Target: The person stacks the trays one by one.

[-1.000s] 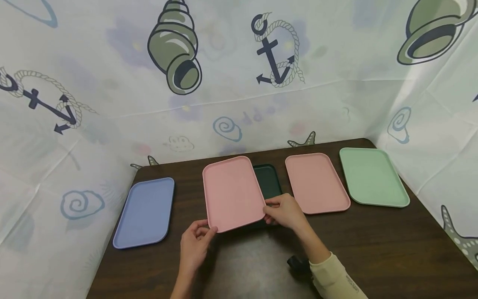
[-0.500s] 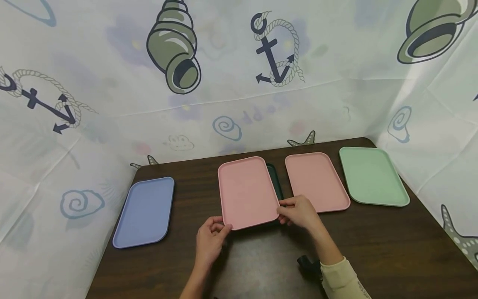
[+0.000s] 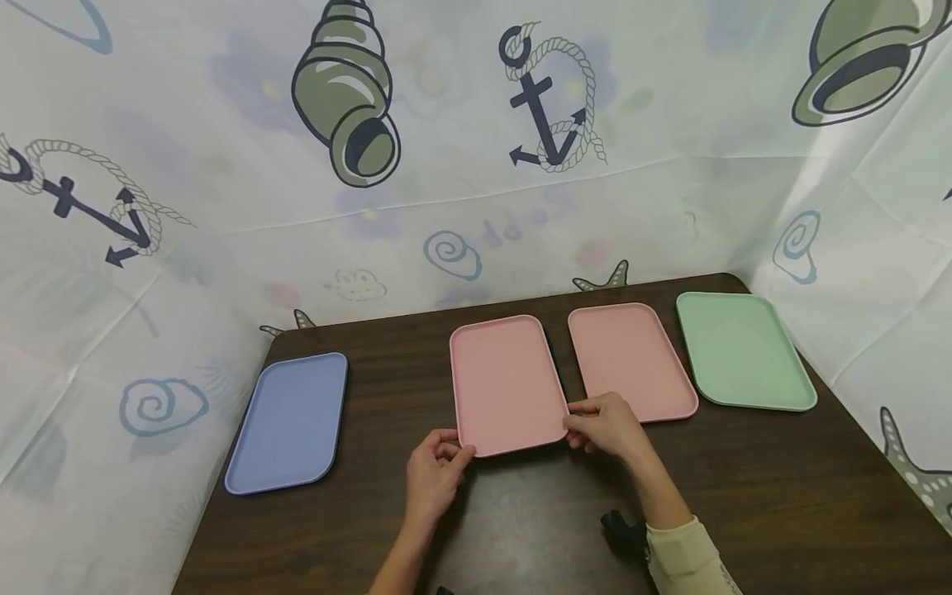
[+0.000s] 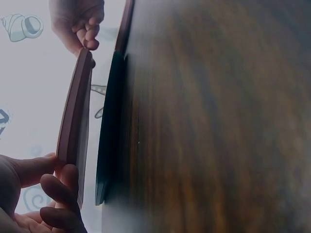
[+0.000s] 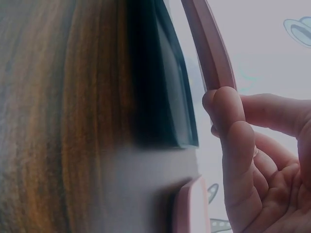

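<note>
Between both hands a pink tray (image 3: pixel 509 384) is held up by its near corners, just above a dark green tray (image 4: pixel 110 126). The left hand (image 3: pixel 434 479) pinches the near left corner, thumb on top and fingers beneath. At the near right corner, the right hand (image 3: pixel 606 426) pinches the rim in the same way. In both wrist views a gap shows between the pink tray and the dark green tray (image 5: pixel 177 97) lying on the table. From the head, the dark green one is almost wholly covered, with only a thin strip along its right side visible.
A second pink tray (image 3: pixel 632 359) lies to the right, with a light green tray (image 3: pixel 746 351) beyond it at the table's right edge. A blue tray (image 3: pixel 288 423) lies at the left edge of the dark wood table (image 3: pixel 781 496). Patterned cloth (image 3: pixel 461 107) hangs behind.
Both hands have carried the held pink tray to the right, over the dark green tray, which is now nearly hidden from the head view. The other trays have stayed put.
</note>
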`<state>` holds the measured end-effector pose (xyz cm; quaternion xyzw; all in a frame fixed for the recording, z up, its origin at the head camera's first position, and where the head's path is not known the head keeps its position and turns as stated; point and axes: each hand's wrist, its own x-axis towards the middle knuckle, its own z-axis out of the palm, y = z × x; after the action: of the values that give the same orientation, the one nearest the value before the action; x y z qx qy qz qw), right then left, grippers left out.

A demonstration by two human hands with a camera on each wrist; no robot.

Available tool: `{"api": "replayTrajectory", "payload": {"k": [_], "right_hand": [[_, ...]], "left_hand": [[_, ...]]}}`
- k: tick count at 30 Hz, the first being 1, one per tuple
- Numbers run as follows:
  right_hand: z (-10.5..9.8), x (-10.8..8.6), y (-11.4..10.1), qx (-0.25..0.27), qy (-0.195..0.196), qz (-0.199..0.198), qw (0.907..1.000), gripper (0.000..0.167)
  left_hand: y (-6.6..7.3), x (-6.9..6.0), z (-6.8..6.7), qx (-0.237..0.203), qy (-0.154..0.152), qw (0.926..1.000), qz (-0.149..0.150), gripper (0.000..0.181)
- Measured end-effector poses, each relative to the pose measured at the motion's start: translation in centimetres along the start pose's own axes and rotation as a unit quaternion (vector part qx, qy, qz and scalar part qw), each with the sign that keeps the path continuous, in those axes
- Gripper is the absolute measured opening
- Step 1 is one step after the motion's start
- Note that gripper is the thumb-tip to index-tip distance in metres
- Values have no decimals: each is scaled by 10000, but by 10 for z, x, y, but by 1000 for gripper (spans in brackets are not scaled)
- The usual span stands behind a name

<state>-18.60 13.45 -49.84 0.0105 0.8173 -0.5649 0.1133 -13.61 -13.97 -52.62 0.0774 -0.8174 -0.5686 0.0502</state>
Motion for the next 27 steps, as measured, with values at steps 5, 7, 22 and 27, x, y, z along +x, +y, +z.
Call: {"api": "replayTrajectory", "payload": {"k": [5, 7, 22, 27], "right_hand": [[0, 1, 4, 68, 20, 59, 10000, 31], [0, 2, 7, 62, 16, 30, 10000, 31], [1, 4, 12, 121, 31, 201, 9997, 30], [1, 4, 13, 149, 15, 173, 9997, 29]], "left_hand": [[1, 2, 2, 203, 34, 9998, 61, 27], [1, 3, 3, 237, 34, 9997, 76, 27], [-2, 9, 4, 479, -90, 9988, 100, 25], [-1, 10, 5, 577, -109, 9982, 102, 25]]}}
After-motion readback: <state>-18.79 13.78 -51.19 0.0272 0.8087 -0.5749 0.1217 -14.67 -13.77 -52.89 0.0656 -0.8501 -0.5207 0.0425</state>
